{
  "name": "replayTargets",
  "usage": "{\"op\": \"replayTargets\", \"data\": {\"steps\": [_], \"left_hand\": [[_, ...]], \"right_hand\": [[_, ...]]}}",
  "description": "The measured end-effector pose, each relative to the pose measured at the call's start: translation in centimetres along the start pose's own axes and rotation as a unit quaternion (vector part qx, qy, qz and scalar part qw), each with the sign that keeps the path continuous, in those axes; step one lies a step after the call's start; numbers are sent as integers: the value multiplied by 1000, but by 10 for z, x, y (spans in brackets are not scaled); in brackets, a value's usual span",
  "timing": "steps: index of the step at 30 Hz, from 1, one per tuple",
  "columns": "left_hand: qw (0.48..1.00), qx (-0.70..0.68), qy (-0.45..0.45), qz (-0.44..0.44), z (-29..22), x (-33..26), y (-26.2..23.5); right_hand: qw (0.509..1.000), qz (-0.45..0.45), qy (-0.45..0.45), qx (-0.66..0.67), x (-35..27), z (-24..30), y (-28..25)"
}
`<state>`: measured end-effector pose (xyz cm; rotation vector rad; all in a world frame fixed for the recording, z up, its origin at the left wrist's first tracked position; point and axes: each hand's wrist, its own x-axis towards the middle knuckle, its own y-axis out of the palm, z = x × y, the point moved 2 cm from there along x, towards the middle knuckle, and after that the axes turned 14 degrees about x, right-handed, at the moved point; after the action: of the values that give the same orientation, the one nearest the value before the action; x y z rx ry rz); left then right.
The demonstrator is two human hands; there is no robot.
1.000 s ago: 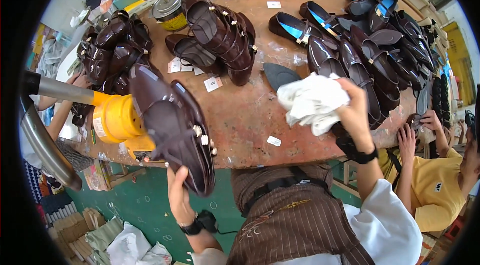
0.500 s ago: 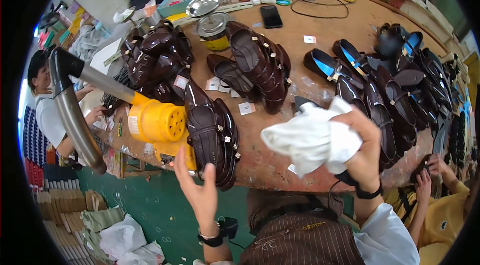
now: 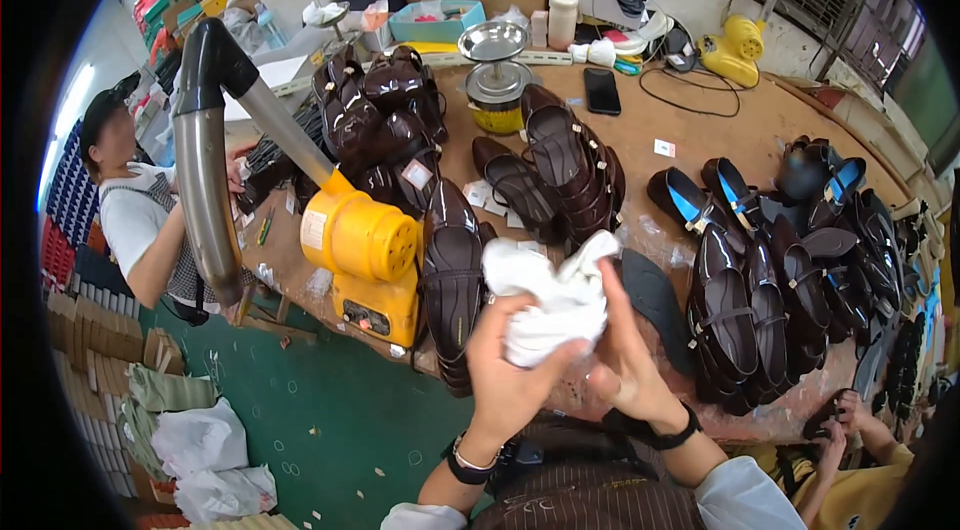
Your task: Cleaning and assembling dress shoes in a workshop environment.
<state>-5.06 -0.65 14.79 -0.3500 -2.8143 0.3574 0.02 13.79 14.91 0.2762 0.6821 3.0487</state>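
Note:
A crumpled white cloth (image 3: 548,302) is bunched between my two hands, above the table's near edge. My left hand (image 3: 508,360) grips its left side, fingers bent around it. From the other side my right hand (image 3: 640,365) presses it, fingers along its edge. To the left of the cloth stands a stack of glossy dark brown strap shoes (image 3: 452,280). Another row of brown shoes (image 3: 565,165) leans just beyond it. On the right, below the table's middle, lies a dark flat sole-shaped piece (image 3: 655,305), partly hidden by my right hand.
A yellow blower (image 3: 360,240) with a bent metal pipe stands left. More brown shoes (image 3: 725,320) crowd the right side. A metal-dish tin (image 3: 497,95), phone (image 3: 602,92) and second yellow blower (image 3: 735,50) are farther back. One person (image 3: 140,210) works left, another's hands (image 3: 835,425) lower right.
My left hand has come from beside the shoe stack to the cloth. My right hand has brought the cloth left, and both hands now hold it. The view has shifted.

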Motion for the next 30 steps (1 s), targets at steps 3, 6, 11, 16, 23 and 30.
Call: {"op": "replayTargets", "data": {"steps": [3, 6, 11, 16, 23, 30], "left_hand": [[977, -186, -44, 92, 2, -3, 1], [968, -244, -47, 18, 10, -6, -6], [978, -179, -35, -105, 31, -17, 1], [982, -179, -2, -59, 38, -12, 13], [963, 166, 8, -210, 45, 12, -36], [933, 220, -218, -181, 106, -26, -73]], "right_hand": [[996, -42, 56, 55, 0, -14, -3], [992, -24, 126, 17, -6, -10, -5], [975, -33, 215, 44, 0, 2, 8], [962, 135, -119, -205, 25, 3, 46], [935, 158, -120, -294, 84, 27, 10], [770, -37, -422, -477, 348, 77, -49]]}}
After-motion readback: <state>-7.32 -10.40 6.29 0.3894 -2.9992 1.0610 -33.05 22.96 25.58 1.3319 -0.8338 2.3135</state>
